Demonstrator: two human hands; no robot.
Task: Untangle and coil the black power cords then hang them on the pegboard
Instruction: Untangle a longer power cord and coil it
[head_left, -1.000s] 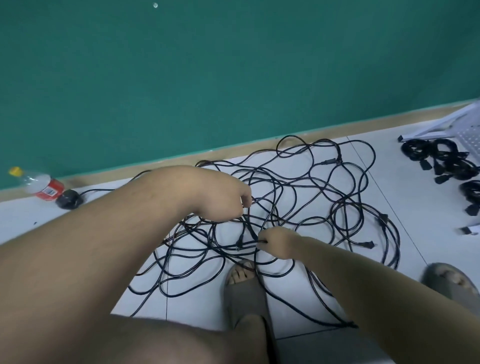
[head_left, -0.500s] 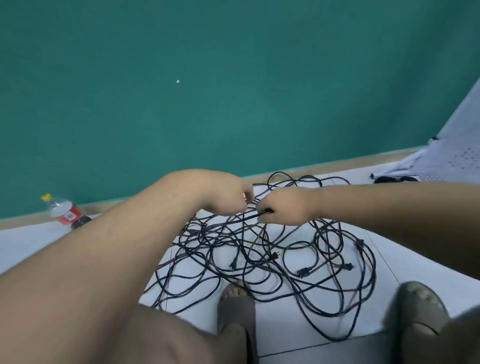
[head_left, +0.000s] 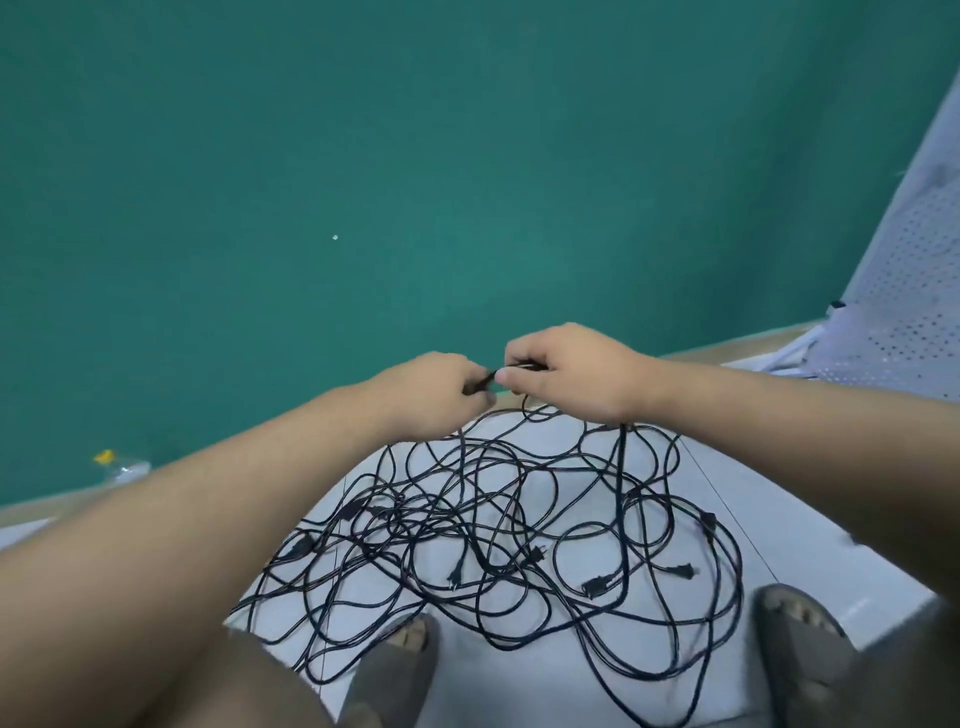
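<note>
Both hands are raised, meeting above the pile. The left hand has its fingers curled and pinches a short stretch of thin black rubber power cord. The right hand touches the left at the fingertips and pinches the same cord right beside it, thumb and fingers closed round it. A single strand drops straight down from under the right palm.

Below the grip lies a tangled heap of black power cords with plugs, spread on the white tiled floor and not yet coiled. Near side of the heap, under the forearms: two grey rubber sandals, left and right.

Right of the grip and well apart stands a white perforated metal pegboard, leaning. Behind the grip is a plain teal wall. Far left of the grip is a clear plastic bottle with a yellow cap, blurred and partly hidden by the left forearm.
</note>
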